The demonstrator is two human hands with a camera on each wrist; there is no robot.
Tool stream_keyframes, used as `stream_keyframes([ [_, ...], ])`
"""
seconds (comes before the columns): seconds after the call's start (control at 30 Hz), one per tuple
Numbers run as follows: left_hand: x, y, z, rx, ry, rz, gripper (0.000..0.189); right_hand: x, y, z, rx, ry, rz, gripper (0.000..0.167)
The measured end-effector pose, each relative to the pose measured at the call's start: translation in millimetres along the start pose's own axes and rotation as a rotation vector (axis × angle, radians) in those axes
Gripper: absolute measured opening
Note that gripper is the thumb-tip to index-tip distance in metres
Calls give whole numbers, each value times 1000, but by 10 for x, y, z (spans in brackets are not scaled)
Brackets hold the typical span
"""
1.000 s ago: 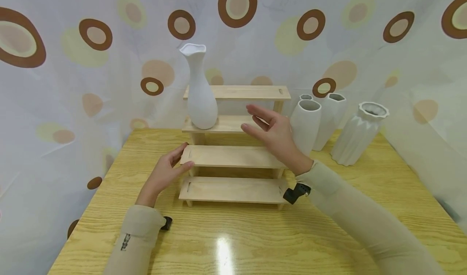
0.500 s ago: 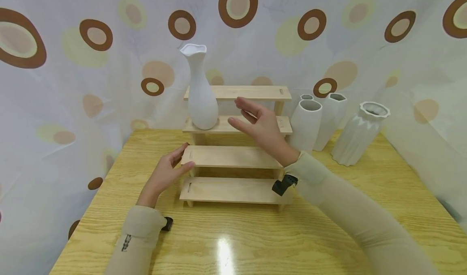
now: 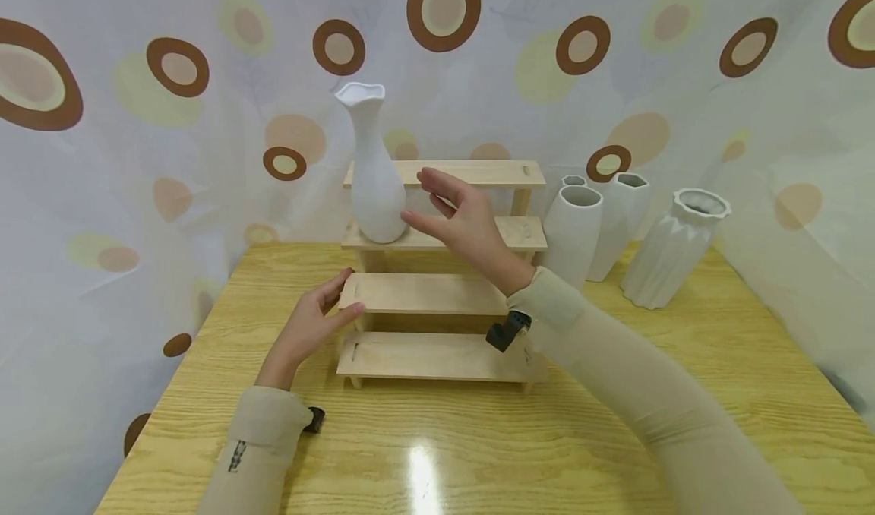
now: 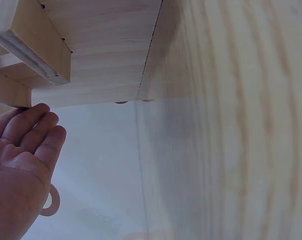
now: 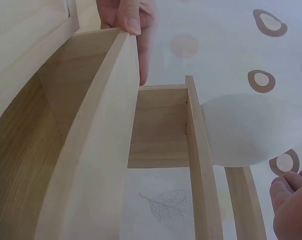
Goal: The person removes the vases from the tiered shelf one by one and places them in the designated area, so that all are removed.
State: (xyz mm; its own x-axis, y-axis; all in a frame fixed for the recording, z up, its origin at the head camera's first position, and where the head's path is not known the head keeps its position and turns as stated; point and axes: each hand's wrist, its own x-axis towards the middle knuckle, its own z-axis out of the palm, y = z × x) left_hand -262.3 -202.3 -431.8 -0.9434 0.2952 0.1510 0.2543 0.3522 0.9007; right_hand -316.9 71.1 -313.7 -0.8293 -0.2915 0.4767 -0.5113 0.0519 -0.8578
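A tiered wooden shelf stand point(image 3: 424, 293) rests on the table. My left hand point(image 3: 311, 325) grips the left end of its second board from the bottom, thumb on the front edge and fingers round the side. A tall white vase point(image 3: 378, 188) with a wavy rim stands upright at the left of the third board. My right hand point(image 3: 465, 222) is just right of this vase, fingers fairly straight and thumb spread apart. Its thumb tip appears at the vase's side; contact cannot be told. The right wrist view shows the vase's body point(image 5: 245, 130) beside the right fingers point(image 5: 283, 192).
To the right of the stand are a smooth white vase point(image 3: 574, 234), a faceted one point(image 3: 618, 226) and a pleated one point(image 3: 673, 249). Another rim point(image 3: 573, 181) shows behind them. The wood-grain table point(image 3: 383, 454) meets a patterned cloth backdrop point(image 3: 225, 120).
My right hand has moved left across the stand, from near the right-hand vases to beside the tall vase. My left hand has stayed at the board's end.
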Motion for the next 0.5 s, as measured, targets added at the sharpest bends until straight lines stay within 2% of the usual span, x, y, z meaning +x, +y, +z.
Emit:
stream_keyframes([
  [0.37, -15, -3, 11, 2, -3, 1, 73, 183, -38, 141, -33, 0, 2, 73],
  [0.5, -32, 11, -14, 18, -9, -24, 72, 266, -66, 198, -28, 0, 8, 73],
])
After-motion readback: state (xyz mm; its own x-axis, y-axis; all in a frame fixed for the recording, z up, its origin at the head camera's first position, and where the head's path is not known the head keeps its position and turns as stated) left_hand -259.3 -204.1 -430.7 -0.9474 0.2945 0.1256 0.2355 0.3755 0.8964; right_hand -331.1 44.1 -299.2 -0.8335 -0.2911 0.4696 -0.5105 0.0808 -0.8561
